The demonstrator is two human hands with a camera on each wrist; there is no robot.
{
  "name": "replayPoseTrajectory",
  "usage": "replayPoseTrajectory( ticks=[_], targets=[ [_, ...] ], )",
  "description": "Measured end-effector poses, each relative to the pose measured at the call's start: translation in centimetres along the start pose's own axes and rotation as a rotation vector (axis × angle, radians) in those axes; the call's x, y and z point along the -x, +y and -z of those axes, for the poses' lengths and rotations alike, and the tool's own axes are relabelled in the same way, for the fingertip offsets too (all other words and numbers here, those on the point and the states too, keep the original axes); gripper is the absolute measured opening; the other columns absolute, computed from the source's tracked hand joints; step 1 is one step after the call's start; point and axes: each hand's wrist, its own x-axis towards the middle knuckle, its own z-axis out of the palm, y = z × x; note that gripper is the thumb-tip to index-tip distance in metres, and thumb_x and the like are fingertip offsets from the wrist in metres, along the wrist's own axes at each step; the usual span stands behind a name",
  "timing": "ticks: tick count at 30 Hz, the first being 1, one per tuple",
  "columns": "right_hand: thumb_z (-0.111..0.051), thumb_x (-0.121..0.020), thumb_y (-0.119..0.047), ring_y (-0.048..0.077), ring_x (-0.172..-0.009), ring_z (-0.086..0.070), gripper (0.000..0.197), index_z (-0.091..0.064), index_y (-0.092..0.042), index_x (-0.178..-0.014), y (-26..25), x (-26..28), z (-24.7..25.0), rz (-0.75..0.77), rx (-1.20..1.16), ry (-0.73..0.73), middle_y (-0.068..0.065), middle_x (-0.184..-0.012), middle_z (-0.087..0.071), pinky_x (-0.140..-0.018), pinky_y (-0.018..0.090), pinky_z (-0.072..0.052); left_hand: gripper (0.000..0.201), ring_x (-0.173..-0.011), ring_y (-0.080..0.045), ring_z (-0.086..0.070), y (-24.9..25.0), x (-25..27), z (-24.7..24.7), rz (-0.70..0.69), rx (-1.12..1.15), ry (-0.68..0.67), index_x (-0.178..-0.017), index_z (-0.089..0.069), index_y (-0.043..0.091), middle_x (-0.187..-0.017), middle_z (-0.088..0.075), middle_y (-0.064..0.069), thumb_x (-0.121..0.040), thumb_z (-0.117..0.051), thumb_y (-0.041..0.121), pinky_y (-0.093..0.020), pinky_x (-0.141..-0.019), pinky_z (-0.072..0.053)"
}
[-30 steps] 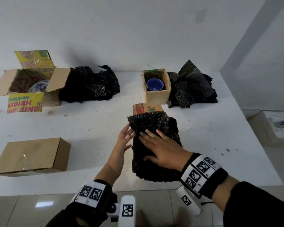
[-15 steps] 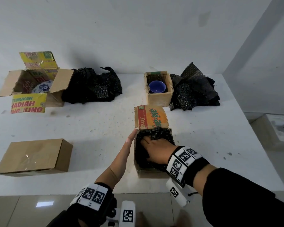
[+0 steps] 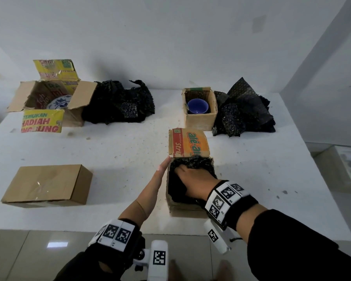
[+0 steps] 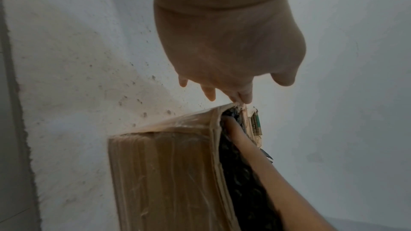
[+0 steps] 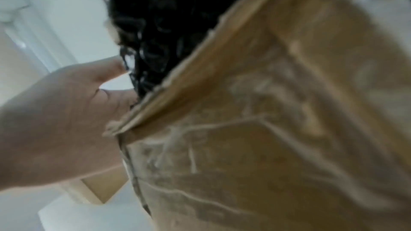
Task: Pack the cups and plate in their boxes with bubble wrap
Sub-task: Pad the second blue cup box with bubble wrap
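Note:
A small cardboard box (image 3: pixel 187 208) stands near the table's front edge, its printed lid flap (image 3: pixel 188 141) raised at the far side. Black bubble wrap (image 3: pixel 175 188) fills it. My right hand (image 3: pixel 197 177) is down in the box and presses on the wrap, its fingertips hidden. My left hand (image 3: pixel 161 171) lies flat with straight fingers against the box's left wall. The left wrist view shows that hand (image 4: pixel 222 50) at the box (image 4: pixel 166 173) corner, beside the wrap (image 4: pixel 244 182). The right wrist view shows the box (image 5: pixel 266 129), the wrap (image 5: pixel 160 15) and my right hand (image 5: pixel 55 120). No cup shows in this box.
Behind stands a small open box (image 3: pixel 200 121) holding a blue cup (image 3: pixel 198 106), with a bubble wrap pile (image 3: pixel 245 112) to its right. At the far left an open carton (image 3: pixel 73 116) holds a patterned plate (image 3: pixel 59 101) beside another wrap pile (image 3: pixel 118 104). A shut brown box (image 3: pixel 47 183) lies front left.
The bubble wrap that lay spread over the box has been pushed down into it, uncovering the raised lid flap. My left hand moved from the wrap to the box's left side.

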Motion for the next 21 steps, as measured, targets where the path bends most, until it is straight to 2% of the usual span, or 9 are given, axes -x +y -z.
replayPoseTrajectory(
  ticks=[1,2,3,5,8,11,14,18,21],
  targets=[
    [-0.062,-0.083,-0.028,0.029,-0.112,-0.053,0.056,-0.037,-0.011,-0.130,-0.1,-0.1,-0.2,-0.008,0.020,0.020,0.007,-0.131,-0.042,-0.076,0.040,-0.044,0.050,-0.124,0.023,-0.029,-0.4,-0.2,0.0,-0.013,0.008,-0.005,-0.135,-0.036,0.043,-0.140,-0.035,0.028,-0.091,-0.026,0.066,-0.008,-0.106,-0.024],
    [-0.064,-0.082,-0.034,0.028,-0.111,-0.053,0.060,-0.037,-0.011,-0.130,-0.3,-0.2,-0.3,-0.019,0.037,0.035,0.007,-0.129,-0.043,-0.076,0.040,-0.045,0.059,-0.134,0.013,-0.022,-0.6,-0.3,0.0,-0.014,-0.008,-0.012,-0.143,-0.029,0.038,-0.149,-0.027,0.023,-0.090,-0.022,0.063,-0.018,-0.114,-0.017],
    [-0.065,-0.080,-0.038,0.027,-0.109,-0.054,0.062,-0.037,-0.012,-0.129,-0.5,-0.4,-0.5,-0.028,0.054,0.050,0.006,-0.128,-0.044,-0.076,0.039,-0.045,0.059,-0.138,0.008,-0.017,-0.6,-0.2,-0.2,-0.021,-0.026,-0.013,-0.147,-0.023,0.036,-0.153,-0.022,0.020,-0.092,-0.019,0.058,-0.022,-0.115,-0.014],
    [-0.065,-0.079,-0.042,0.027,-0.108,-0.054,0.064,-0.038,-0.012,-0.127,-0.8,-0.4,-0.8,-0.045,0.070,0.091,0.006,-0.127,-0.044,-0.078,0.039,-0.043,0.051,-0.139,0.007,-0.016,-0.7,-0.2,-0.3,-0.032,-0.040,-0.013,-0.148,-0.018,0.034,-0.154,-0.019,0.019,-0.100,-0.016,0.050,-0.017,-0.112,-0.015],
    [-0.066,-0.078,-0.038,0.028,-0.109,-0.053,0.062,-0.038,-0.010,-0.127,-1.1,-0.1,-0.8,-0.060,0.023,0.094,0.007,-0.128,-0.043,-0.080,0.038,-0.042,0.053,-0.135,0.009,-0.016,-0.4,0.0,-0.6,-0.038,-0.063,-0.025,-0.149,-0.016,0.032,-0.153,-0.017,0.019,-0.099,-0.016,0.051,-0.013,-0.106,-0.016],
    [-0.064,-0.083,-0.027,0.030,-0.113,-0.051,0.056,-0.039,-0.007,-0.129,-1.1,0.0,0.1,-0.050,-0.057,-0.027,0.011,-0.130,-0.042,-0.086,0.041,-0.044,0.049,-0.133,0.010,-0.015,-0.3,-0.2,-0.7,-0.031,-0.067,-0.027,-0.149,-0.016,0.030,-0.151,-0.017,0.019,-0.101,-0.012,0.039,0.000,-0.097,-0.018],
    [-0.058,-0.087,-0.016,0.030,-0.113,-0.050,0.049,-0.040,-0.006,-0.132,-1.1,0.0,1.7,-0.025,-0.013,-0.189,0.014,-0.131,-0.043,-0.091,0.035,-0.044,0.048,-0.133,0.010,-0.017,-0.6,-0.4,-0.6,-0.048,-0.065,-0.045,-0.150,-0.015,0.028,-0.150,-0.018,0.019,-0.103,-0.010,0.036,0.009,-0.089,-0.021],
    [-0.061,-0.087,-0.019,0.028,-0.121,-0.047,0.066,-0.030,-0.011,-0.144,-0.8,0.5,4.2,-0.001,0.180,-0.372,0.009,-0.137,-0.044,-0.101,0.040,-0.042,0.050,-0.133,0.010,-0.018,-0.6,-0.3,-0.5,-0.054,-0.080,-0.045,-0.150,-0.015,0.029,-0.149,-0.020,0.020,-0.102,-0.012,0.044,0.009,-0.090,-0.021],
    [-0.068,-0.081,-0.015,0.029,-0.118,-0.049,0.080,-0.023,-0.017,-0.147,-0.1,1.1,4.6,0.004,0.247,-0.386,0.008,-0.136,-0.043,-0.094,0.042,-0.047,0.049,-0.130,0.012,-0.020,-0.4,-0.3,-0.5,-0.050,-0.087,-0.055,-0.149,-0.016,0.029,-0.146,-0.021,0.023,-0.101,-0.010,0.037,0.009,-0.088,-0.022]
  ],
)
